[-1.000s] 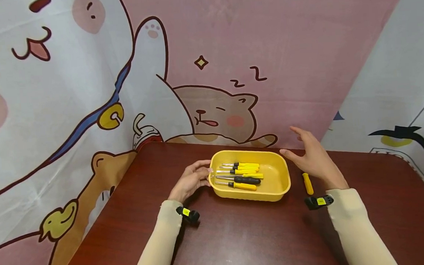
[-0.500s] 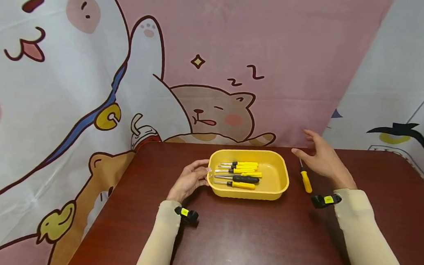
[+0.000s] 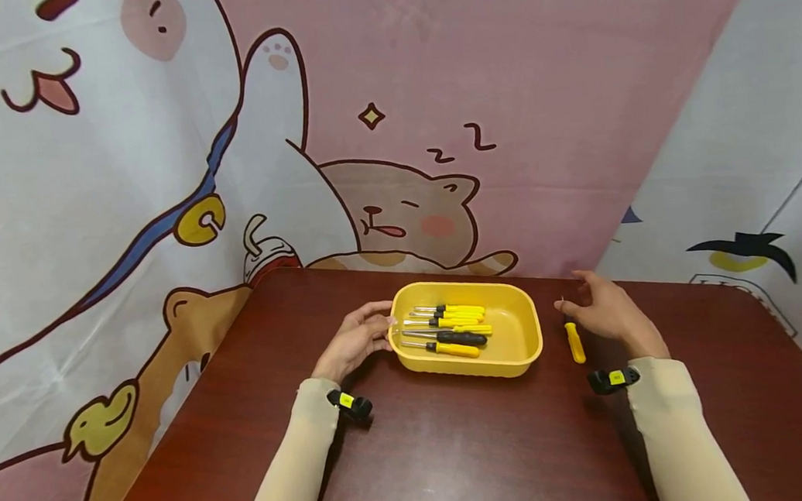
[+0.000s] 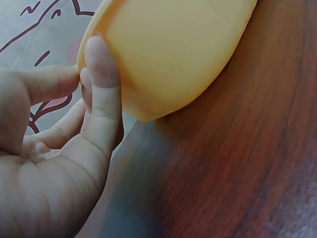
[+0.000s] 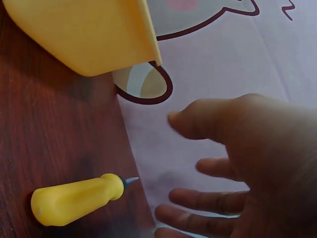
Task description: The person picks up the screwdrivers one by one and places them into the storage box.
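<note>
My left hand (image 3: 357,339) pinches the left rim of a yellow plastic bin (image 3: 521,366), its thumb inside the wall in the left wrist view. Several screwdrivers lie in that bin, most with yellow handles and one with a black handle (image 3: 463,338). To the bin's right, a single yellow-handled screwdriver (image 5: 79,198) lies on the table, tip pointing away from me. Over its tip end hovers my right hand (image 3: 611,313), thumb and fingers apart with nothing between them. From the head view, the thumb overlaps the screwdriver's shaft.
The dark red wooden table (image 3: 443,449) ends at the back against a pink and white cartoon curtain (image 3: 541,155). More curtain hangs along the left side. A black camera strap (image 3: 612,379) sits on the right wrist, another on the left.
My right hand has shifted right and then lowered toward the loose screwdriver, its fingers drawing a little closer together. My left hand keeps its hold on the bin's rim.
</note>
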A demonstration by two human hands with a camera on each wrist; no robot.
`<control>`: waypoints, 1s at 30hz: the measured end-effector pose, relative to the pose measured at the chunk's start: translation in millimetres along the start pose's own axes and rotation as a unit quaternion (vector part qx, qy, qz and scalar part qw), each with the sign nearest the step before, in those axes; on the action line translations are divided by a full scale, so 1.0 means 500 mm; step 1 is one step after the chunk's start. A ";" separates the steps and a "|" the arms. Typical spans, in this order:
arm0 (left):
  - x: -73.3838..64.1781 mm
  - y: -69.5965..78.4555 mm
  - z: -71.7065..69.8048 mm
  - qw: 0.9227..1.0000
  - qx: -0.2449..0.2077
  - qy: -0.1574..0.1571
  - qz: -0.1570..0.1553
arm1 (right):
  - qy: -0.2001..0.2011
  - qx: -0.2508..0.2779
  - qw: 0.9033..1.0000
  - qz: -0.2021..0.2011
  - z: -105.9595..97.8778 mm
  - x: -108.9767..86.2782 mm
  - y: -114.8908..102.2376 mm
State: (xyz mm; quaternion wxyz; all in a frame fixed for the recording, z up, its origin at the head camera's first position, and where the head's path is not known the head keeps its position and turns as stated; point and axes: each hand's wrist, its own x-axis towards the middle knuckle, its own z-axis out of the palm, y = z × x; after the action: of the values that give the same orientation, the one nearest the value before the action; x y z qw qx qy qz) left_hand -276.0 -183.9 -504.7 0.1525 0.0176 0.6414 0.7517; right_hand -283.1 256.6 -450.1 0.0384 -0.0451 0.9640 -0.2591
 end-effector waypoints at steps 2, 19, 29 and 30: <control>0.000 0.000 -0.001 1.000 0.001 0.001 -0.002 | -0.012 -0.009 1.000 0.005 0.003 0.003 0.004; 0.003 -0.006 -0.003 1.000 0.001 0.005 -0.008 | -0.124 -0.001 0.989 0.079 0.024 -0.004 0.015; 0.001 -0.003 -0.003 1.000 0.001 -0.001 -0.001 | -0.127 0.023 0.988 0.083 0.030 -0.005 0.005; 0.001 -0.003 -0.003 1.000 0.002 -0.002 0.000 | -0.127 0.022 0.988 0.084 0.029 -0.006 0.004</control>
State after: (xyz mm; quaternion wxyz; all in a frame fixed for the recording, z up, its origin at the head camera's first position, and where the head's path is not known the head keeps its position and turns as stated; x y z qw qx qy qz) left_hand -276.7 -185.2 -506.4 0.1535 0.0190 0.6425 0.7505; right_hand -279.0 251.4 -463.6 0.1832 0.0042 0.9457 -0.2684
